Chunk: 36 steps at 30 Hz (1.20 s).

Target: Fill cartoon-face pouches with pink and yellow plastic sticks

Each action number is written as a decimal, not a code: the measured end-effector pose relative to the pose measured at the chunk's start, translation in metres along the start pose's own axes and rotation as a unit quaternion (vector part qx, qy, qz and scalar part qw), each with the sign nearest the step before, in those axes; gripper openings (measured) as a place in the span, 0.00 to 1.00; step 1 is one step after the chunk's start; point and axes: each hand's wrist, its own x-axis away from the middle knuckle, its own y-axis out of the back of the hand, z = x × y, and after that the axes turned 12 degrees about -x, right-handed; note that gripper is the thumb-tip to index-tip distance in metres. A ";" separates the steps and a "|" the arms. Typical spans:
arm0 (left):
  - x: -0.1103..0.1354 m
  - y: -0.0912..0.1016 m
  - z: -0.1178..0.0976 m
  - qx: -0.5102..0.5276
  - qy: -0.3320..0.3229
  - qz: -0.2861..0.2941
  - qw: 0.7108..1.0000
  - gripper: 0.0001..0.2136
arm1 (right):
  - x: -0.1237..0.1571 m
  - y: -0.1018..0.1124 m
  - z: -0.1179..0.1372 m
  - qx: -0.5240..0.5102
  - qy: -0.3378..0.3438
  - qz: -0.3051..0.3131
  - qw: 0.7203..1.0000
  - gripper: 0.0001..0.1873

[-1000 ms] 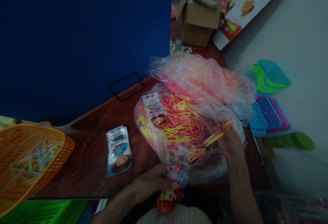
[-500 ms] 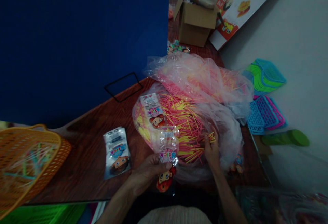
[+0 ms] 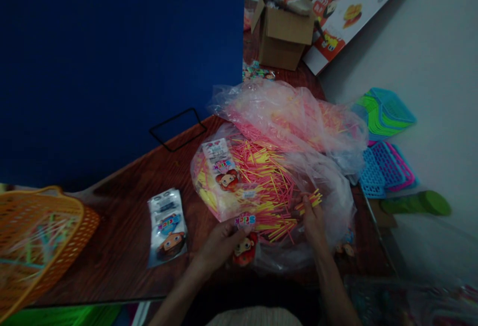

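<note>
My left hand (image 3: 224, 241) pinches the printed packet (image 3: 245, 251), long axis pointing away from me toward the stick pile (image 3: 267, 181); to its right, my right hand (image 3: 312, 219) clasps a slanting stick bundle (image 3: 316, 197)

I've got an orange basket (image 3: 84, 231) at the tabletop's (image 3: 123, 206) left end, blue panel (image 3: 119, 67) along its back edge, open carton (image 3: 286, 42) at far end, green cylinder (image 3: 414, 204) past right edge.

Dim corner with a reddish-brown wood-grain surface (image 3: 123, 231)
A broad dark-blue panel (image 3: 119, 67) stands behind it at left; a plain greyish wall (image 3: 436, 97) rises along the right.
</note>
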 end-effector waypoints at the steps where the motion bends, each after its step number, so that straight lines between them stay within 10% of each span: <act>1: -0.003 0.000 0.000 -0.053 -0.012 -0.031 0.998 0.18 | 0.003 -0.004 0.006 -0.034 -0.014 -0.006 0.999 0.08; 7: -0.010 -0.003 0.003 -0.322 -0.017 -0.208 0.924 0.25 | 0.023 -0.032 0.038 -0.183 -0.215 0.103 0.954 0.09; 11: -0.003 -0.003 -0.008 -0.426 -0.118 -0.335 0.832 0.19 | 0.027 -0.039 0.038 -0.179 -0.279 0.168 0.928 0.10; 13: -0.004 -0.002 -0.020 -0.395 -0.170 -0.352 0.832 0.15 | 0.027 -0.041 0.035 -0.168 -0.303 0.195 0.918 0.10; 19: -0.038 -0.009 -0.045 -0.099 -0.118 -0.053 0.987 0.17 | 0.027 -0.053 0.031 -0.153 -0.350 0.256 0.888 0.11; 24: -0.052 -0.013 -0.051 -0.032 -0.083 0.107 0.990 0.18 | 0.027 -0.056 0.025 -0.160 -0.375 0.282 0.868 0.13; 36: -0.061 -0.010 -0.054 -0.050 -0.062 0.162 0.983 0.17 | 0.022 -0.059 0.019 -0.184 -0.420 0.312 0.832 0.12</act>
